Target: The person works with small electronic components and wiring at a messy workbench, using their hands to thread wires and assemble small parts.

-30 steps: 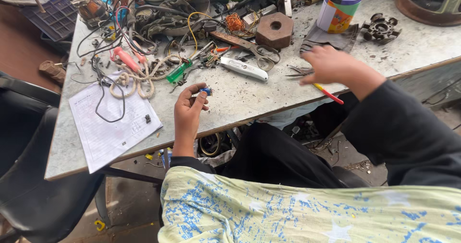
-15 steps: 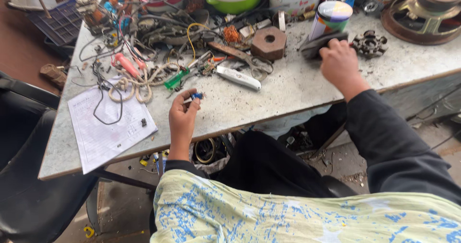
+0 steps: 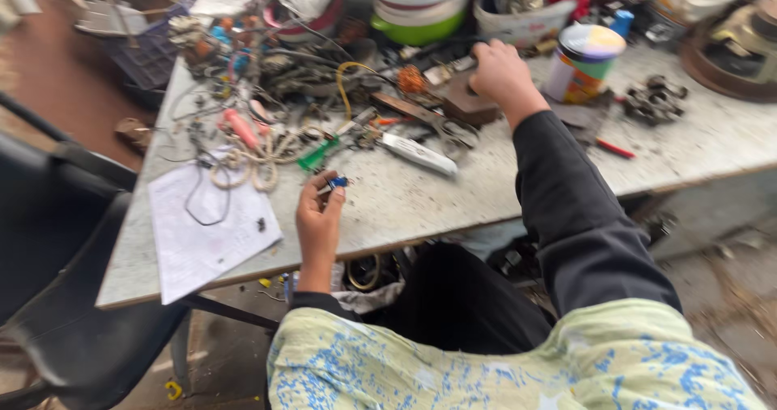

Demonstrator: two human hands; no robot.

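Leftward went the right hand (image 3: 502, 74) onto the brown block (image 3: 469, 102), grip unclear; left hand (image 3: 318, 216) fingers pinch a small, light blue part (image 3: 337, 182) by its edges.

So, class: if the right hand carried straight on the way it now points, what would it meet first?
The right hand points up-table. Probably the grey tub of bits comes first, just past the brown block; depth is unclear.

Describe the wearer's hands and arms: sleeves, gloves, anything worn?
Both hands are bare: no gloves, and no rings or watch that I can make out. The right hand comes out of a long, plain black sleeve reaching the wrist. The left hand ends at a dark cuff; the rest of that arm is hidden.
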